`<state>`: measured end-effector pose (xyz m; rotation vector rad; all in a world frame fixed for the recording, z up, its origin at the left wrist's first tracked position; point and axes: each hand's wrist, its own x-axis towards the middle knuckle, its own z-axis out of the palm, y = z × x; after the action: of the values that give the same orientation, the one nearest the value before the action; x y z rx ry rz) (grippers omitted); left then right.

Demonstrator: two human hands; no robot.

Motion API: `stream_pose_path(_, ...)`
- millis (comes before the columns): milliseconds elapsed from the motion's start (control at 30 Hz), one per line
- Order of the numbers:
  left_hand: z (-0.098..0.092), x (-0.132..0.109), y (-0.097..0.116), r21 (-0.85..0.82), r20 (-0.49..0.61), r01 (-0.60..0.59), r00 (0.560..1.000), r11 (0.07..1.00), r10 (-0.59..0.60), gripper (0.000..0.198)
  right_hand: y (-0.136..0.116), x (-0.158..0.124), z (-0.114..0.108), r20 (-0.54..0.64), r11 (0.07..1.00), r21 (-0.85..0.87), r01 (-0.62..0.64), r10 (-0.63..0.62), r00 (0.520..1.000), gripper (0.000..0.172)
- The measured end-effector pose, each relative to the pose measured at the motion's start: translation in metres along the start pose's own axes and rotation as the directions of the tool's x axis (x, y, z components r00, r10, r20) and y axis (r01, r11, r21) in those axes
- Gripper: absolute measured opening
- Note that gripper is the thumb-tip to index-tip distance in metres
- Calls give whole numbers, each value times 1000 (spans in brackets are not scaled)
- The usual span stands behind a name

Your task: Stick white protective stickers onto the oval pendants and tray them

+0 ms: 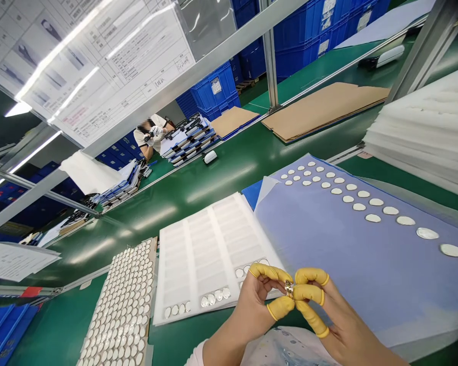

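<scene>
Between the fingertips of both hands is a small shiny metal part point(289, 288), silver and gold in tone; its exact kind is too small to tell. My left hand point(256, 299) pinches it from the left and my right hand point(324, 307) from the right, both with yellow finger cots. Just beyond my left hand lies a white translucent sheet point(209, 254) with pockets, its lower row holding several oval white pieces. A blue-violet sheet point(328, 244) stretches behind my right hand, with rows of oval white pieces point(373, 218) along its far side.
At the left, a board point(118, 300) is covered with rows of oval pieces. White foam sheets point(423, 132) are stacked at the right. Cardboard point(320, 109) lies across the far bench. A metal rail point(213, 53) crosses above; a person point(152, 133) works beyond.
</scene>
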<state>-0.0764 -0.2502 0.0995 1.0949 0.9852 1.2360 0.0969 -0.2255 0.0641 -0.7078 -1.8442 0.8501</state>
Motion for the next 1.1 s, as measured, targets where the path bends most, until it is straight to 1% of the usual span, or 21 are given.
stream_pose_path(67,-3,-5,-3,57,10,-69,998,996,68,41,3,1,3,-121,1000,-9,13,-14,993,20)
stream_pose_path(100,-5,-8,-4,107,11,-104,995,989,103,39,4,3,4,-162,1000,1,-7,7,987,18)
stream_pose_path(133,-7,-10,-6,170,13,-137,990,976,137,37,3,6,4,-164,998,32,-48,53,985,16)
stream_pose_path(167,-9,-13,-7,244,18,-169,985,955,170,35,2,9,4,-124,991,82,-109,118,985,15)
stream_pose_path(200,-11,-15,-7,320,31,-201,979,926,202,33,0,12,4,-48,973,145,-177,186,981,19)
stream_pose_path(233,-13,-17,-7,395,53,-232,972,889,230,31,-4,16,4,41,946,210,-248,245,969,28)
stream_pose_path(300,-15,-17,-4,525,113,-301,952,796,286,32,-11,22,5,194,878,314,-362,314,930,42)
stream_pose_path(333,-16,-16,-2,572,149,-343,937,745,316,33,-14,25,5,241,848,350,-399,330,913,44)
stream_pose_path(433,-17,-13,3,644,257,-458,884,612,391,38,-18,28,8,308,797,404,-450,345,887,40)
stream_pose_path(500,-18,-13,3,662,312,-519,846,540,432,43,-15,27,10,282,808,385,-446,357,891,36)
stream_pose_path(533,-19,-13,2,674,310,-524,841,521,444,45,-13,25,10,252,828,353,-436,365,896,33)
stream_pose_path(567,-19,-13,0,688,273,-495,854,530,443,44,-10,22,10,218,852,309,-423,370,903,29)
stream_pose_path(600,-20,-13,-1,694,202,-433,884,575,422,40,-7,19,10,187,875,260,-408,368,911,24)
stream_pose_path(633,-20,-13,-2,674,109,-337,925,657,363,32,-4,17,10,170,895,213,-391,360,917,20)
stream_pose_path(667,-20,-12,-3,616,16,-216,965,758,262,24,-2,14,10,165,911,173,-375,349,922,19)
stream_pose_path(700,-20,-10,-4,520,-48,-86,990,850,130,24,0,11,10,170,922,142,-360,335,927,21)
stream_pose_path(733,-20,-8,-3,406,-70,30,998,913,-2,31,1,9,11,180,931,115,-347,324,929,24)
stream_pose_path(767,-20,-6,-3,296,-58,126,992,947,-114,40,1,7,11,190,937,89,-337,317,929,27)
stream_pose_path(833,-19,-2,-1,145,-20,247,969,958,-247,52,-1,6,11,196,947,44,-319,305,932,32)
stream_pose_path(967,-19,-1,4,45,-41,320,947,946,-319,59,-10,11,10,208,962,6,-275,267,941,34)
stream_pose_path(1100,-19,-3,8,-42,-18,302,953,953,-303,57,-11,16,6,234,966,46,-255,238,943,31)
